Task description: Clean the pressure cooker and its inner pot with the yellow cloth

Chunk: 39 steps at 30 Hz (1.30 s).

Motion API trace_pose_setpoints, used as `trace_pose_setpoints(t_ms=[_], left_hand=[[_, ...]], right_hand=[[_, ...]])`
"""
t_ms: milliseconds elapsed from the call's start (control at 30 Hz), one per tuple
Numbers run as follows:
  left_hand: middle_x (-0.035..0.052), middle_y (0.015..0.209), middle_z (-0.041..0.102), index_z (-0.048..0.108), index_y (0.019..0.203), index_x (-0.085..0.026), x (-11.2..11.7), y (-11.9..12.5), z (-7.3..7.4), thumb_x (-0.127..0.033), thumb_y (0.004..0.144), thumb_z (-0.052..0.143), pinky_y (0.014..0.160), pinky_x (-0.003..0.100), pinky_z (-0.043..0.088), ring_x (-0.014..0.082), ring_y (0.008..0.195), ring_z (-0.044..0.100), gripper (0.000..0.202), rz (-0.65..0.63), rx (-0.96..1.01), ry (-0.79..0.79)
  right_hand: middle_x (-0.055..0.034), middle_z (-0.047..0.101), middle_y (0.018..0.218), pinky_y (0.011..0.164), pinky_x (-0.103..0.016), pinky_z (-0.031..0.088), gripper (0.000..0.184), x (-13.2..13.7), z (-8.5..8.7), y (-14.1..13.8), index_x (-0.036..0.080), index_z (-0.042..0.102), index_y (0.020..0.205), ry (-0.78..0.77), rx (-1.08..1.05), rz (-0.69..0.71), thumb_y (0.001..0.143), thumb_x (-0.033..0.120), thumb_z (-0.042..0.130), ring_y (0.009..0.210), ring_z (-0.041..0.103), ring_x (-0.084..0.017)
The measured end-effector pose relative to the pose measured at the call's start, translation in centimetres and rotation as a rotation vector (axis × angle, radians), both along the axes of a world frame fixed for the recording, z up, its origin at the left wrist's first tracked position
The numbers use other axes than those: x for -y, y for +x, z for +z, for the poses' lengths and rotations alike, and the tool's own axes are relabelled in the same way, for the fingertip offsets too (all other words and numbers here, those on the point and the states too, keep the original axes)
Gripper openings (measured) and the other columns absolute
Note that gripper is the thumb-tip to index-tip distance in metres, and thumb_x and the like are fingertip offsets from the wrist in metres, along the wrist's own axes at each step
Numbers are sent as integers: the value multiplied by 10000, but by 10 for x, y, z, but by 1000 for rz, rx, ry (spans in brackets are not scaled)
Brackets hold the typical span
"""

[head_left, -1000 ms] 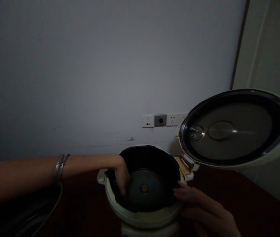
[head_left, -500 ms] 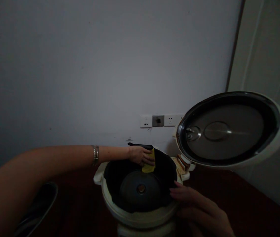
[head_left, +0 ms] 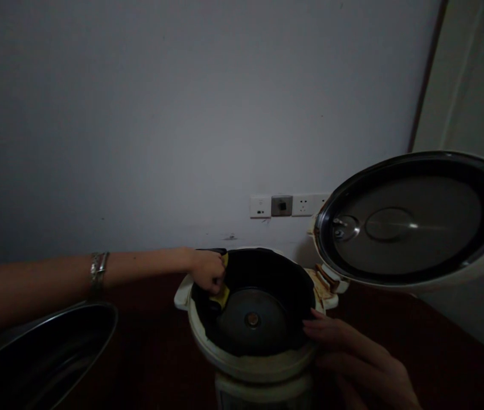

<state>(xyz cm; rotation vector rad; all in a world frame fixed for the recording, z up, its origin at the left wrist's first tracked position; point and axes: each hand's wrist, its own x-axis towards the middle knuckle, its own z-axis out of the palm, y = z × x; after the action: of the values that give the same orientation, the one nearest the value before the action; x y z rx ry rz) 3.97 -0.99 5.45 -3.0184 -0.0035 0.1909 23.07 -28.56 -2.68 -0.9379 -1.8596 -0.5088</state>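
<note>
At the cooker's (head_left: pixel 250 370) ten o'clock, the left hand (head_left: pixel 208 270) reaches over the rim, its grip curled tight, pinching a yellow cloth (head_left: pixel 221 297) against the dark inner wall. Toward four o'clock, the right hand (head_left: pixel 365 356) rests its fingertips on the rim, its grip loosely spread. Hinged near three o'clock, the lid (head_left: pixel 425 222) stands open at two. Around nine o'clock, a pot (head_left: pixel 71 364) sits on the dark red worktop (head_left: pixel 152 353); sockets (head_left: pixel 303 205) line the wall (head_left: pixel 182 114) near one o'clock.
</note>
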Motion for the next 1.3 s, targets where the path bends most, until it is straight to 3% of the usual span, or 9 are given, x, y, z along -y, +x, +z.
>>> trace_pose_setpoints(t_ms=[167, 333, 467, 633, 767, 900, 1033, 1133, 1300], left_hand=[[-65, 458, 599, 707, 544, -240, 27, -13, 22, -147, 694, 615, 502, 198, 370, 92, 448, 484, 199, 148, -289, -474], [-40, 652, 708, 763, 730, -216, 47, -15, 38, -229, 664, 704, 612, 211, 483, 127, 597, 617, 89, 274, -401, -848], [-25, 777, 733, 765, 844, -204, 58, -11, 44, -228, 695, 686, 738, 220, 494, 137, 735, 648, 170, 248, -368, -878], [-23, 745, 720, 758, 855, -195, 72, 7, 53, -273, 695, 703, 685, 190, 484, 116, 696, 625, 186, 203, -285, -880], [-29, 747, 707, 747, 838, -192, 73, 21, 62, -309, 705, 700, 711, 188, 473, 102, 708, 609, 184, 181, -215, -953], [-19, 660, 659, 723, 761, -171, 60, 26, 62, -361, 679, 718, 579, 189, 449, 93, 592, 553, 207, 213, -83, -1105], [-20, 627, 614, 691, 732, -166, 58, 32, 53, -396, 668, 721, 546, 211, 427, 92, 545, 503, 241, 241, 91, -1213], [-20, 631, 587, 647, 690, -146, 68, 39, 51, -409, 687, 705, 584, 216, 420, 87, 573, 494, 270, 217, 167, -1279], [-20, 659, 561, 606, 689, -131, 83, 38, 60, -374, 750, 649, 589, 199, 383, 80, 621, 487, 254, 137, 401, -1258]], right_hand=[[-102, 709, 1044, 852, -303, 570, 365, 0, -2, 0, 199, 658, 959, -2, 22, -23, 680, 29, 497, 995, 672, -242], [-97, 721, 980, 861, -261, 556, 308, -4, 4, -1, 189, 648, 917, 15, 89, -35, 701, 36, 492, 945, 689, -205], [-74, 720, 977, 855, -250, 557, 263, -4, 10, 1, 205, 647, 933, -80, 59, -35, 759, 67, 506, 934, 689, -181], [-28, 737, 883, 735, -231, 575, 190, -10, 23, 6, 242, 684, 923, -265, -90, -68, 850, 169, 525, 819, 703, -154], [-41, 739, 881, 716, -276, 574, 188, -21, 33, 8, 246, 682, 977, -390, -347, -64, 870, 266, 529, 809, 700, -173], [-109, 682, 1109, 866, -362, 543, 395, -27, 37, 4, 212, 586, 1184, -602, -643, 134, 816, 349, 618, 1004, 659, -215], [-143, 614, 1232, 973, -410, 474, 630, -28, 40, -10, 202, 503, 1284, -835, -739, 434, 723, 382, 726, 1130, 596, -242], [-131, 613, 1238, 951, -414, 493, 699, -31, 42, -23, 218, 496, 1275, -868, -784, 519, 656, 367, 785, 1104, 613, -252], [-114, 673, 1137, 912, -405, 522, 482, -40, 48, -32, 188, 598, 1107, -781, -887, 375, 720, 450, 718, 1031, 650, -248]])
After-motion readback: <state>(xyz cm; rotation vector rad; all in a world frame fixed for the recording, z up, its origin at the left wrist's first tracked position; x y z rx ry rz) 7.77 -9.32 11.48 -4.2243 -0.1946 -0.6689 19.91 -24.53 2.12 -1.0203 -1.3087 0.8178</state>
